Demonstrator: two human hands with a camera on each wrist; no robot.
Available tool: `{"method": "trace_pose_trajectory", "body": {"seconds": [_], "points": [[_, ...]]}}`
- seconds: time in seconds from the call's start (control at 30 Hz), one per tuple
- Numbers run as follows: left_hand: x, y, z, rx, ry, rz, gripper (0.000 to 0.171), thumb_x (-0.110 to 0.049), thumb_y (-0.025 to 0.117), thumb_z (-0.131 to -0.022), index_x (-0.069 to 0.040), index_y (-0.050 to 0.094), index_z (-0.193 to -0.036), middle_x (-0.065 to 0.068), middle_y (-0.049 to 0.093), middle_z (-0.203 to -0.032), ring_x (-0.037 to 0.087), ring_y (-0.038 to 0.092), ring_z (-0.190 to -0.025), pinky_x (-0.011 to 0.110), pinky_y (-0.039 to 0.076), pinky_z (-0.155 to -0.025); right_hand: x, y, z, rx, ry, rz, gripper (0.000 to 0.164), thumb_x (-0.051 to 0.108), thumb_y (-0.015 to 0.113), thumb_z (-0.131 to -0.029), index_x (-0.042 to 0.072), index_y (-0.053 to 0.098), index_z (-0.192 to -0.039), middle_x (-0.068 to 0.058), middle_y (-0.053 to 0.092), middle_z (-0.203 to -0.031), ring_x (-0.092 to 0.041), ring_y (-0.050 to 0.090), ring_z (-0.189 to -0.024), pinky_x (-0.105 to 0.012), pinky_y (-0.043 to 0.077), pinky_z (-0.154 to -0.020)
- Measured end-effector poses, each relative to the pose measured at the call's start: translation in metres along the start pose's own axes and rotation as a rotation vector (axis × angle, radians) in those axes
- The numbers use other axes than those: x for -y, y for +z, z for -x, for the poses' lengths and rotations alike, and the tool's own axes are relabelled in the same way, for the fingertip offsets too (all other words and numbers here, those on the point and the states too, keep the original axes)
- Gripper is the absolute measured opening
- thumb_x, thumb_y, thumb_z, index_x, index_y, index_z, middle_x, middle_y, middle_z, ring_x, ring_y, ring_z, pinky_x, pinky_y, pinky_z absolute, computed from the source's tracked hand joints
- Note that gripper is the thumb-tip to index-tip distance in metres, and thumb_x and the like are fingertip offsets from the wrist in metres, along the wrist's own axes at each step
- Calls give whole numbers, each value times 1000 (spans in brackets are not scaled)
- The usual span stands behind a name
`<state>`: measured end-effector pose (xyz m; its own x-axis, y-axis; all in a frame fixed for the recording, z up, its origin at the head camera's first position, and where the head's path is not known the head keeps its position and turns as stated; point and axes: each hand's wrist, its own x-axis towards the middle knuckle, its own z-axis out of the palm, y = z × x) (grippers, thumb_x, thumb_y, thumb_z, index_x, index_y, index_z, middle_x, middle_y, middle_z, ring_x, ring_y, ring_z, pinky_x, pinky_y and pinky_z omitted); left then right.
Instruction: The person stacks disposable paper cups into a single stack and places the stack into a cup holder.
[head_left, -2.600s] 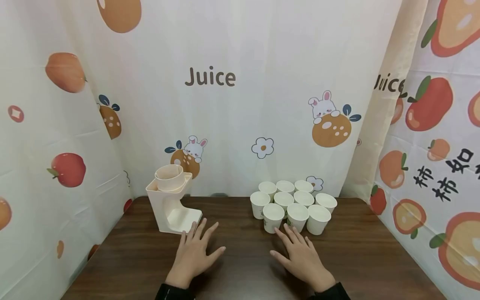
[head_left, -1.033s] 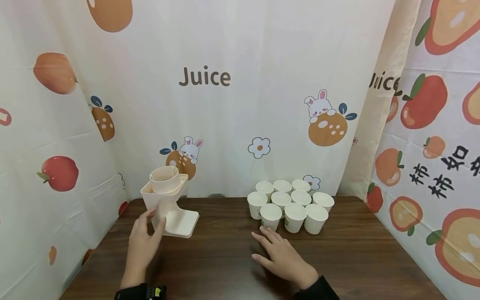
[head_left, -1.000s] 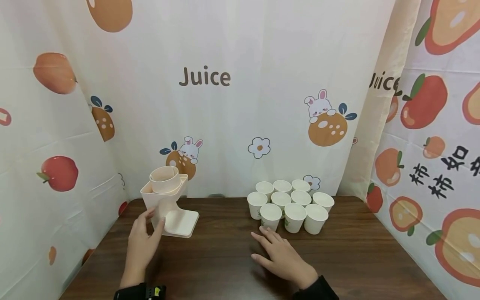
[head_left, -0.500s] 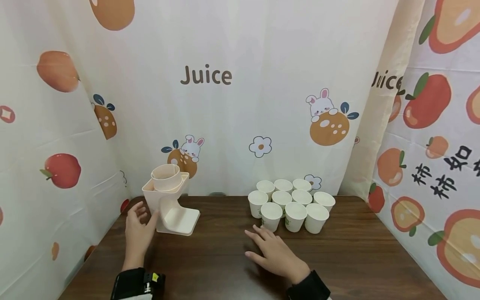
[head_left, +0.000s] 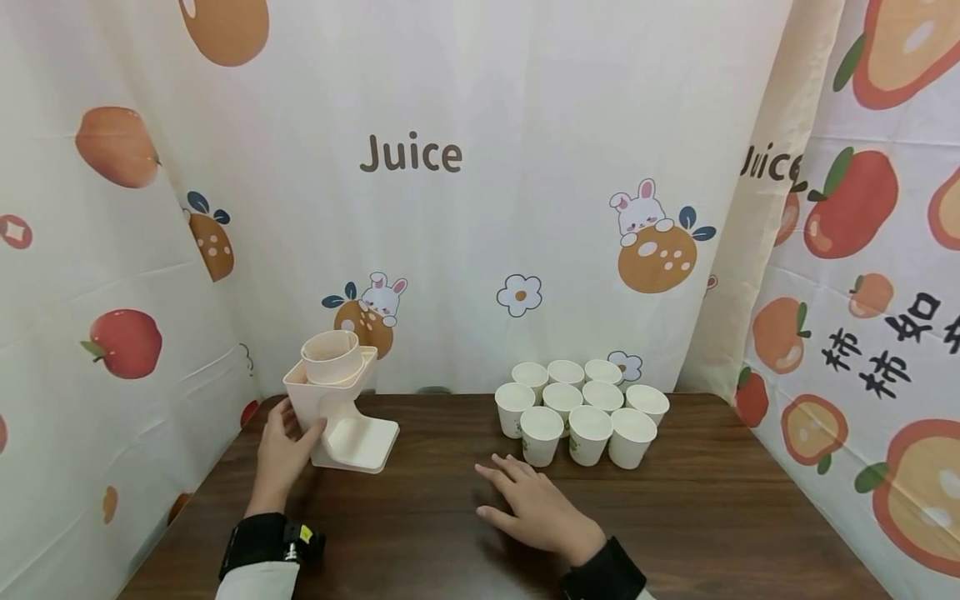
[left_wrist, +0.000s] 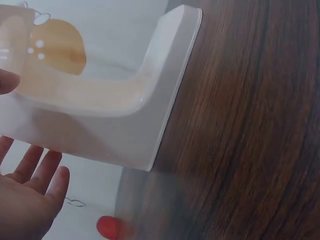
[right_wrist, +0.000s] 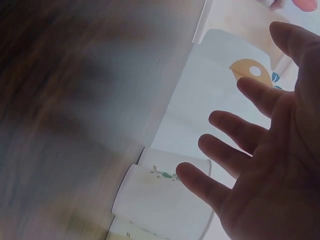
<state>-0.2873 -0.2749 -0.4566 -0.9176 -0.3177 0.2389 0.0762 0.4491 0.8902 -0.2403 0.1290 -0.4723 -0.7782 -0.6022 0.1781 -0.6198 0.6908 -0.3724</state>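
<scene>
A cream plastic stand (head_left: 348,429) with a flat foot, a hollow top and a round tube (head_left: 330,357) set in it stands at the table's left. My left hand (head_left: 283,454) holds the stand's column from its left side. Its thumb (left_wrist: 7,82) lies over the near face. The other fingers (left_wrist: 47,167) reach to the rear edge, where some tips are hidden; the little finger is free of it. My right hand (head_left: 536,507) is spread just above the table, holding nothing. Closest to it are several white paper cups (head_left: 542,433), upright in rows.
The brown wooden table (head_left: 420,533) spans the front. Behind it hangs a cream curtain (head_left: 465,233) printed with fruit and rabbits. Printed cloths also hang at the left and right sides. Black bands circle both wrists, a small device (head_left: 302,542) on the left one.
My left hand moved left to the stand, drew a little off its side, and is back on it now. My right hand slid left and away from the cups. The cups stayed put.
</scene>
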Motion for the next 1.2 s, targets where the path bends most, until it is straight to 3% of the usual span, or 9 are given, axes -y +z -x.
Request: {"method": "trace_pose_trajectory", "body": {"seconds": [0.4, 1.2], "points": [[7, 2, -8, 64, -66, -25, 92, -37, 69, -95, -5, 12, -160, 28, 26, -157, 45, 27, -143, 61, 26, -112, 5, 7, -6, 43, 7, -4, 59, 51, 51, -103, 22, 43, -153, -15, 39, -155, -38, 38, -140, -67, 39, -99], [3, 3, -4, 38, -111, 1, 88, -37, 70, -95, -10, 18, -161, 29, 29, -156, 46, 30, -142, 55, 31, -111, 6, 10, -7, 72, 6, -28, 62, 56, 46, -103, 21, 41, -154, -14, 40, -155, -31, 39, -141, -65, 39, -99]]}}
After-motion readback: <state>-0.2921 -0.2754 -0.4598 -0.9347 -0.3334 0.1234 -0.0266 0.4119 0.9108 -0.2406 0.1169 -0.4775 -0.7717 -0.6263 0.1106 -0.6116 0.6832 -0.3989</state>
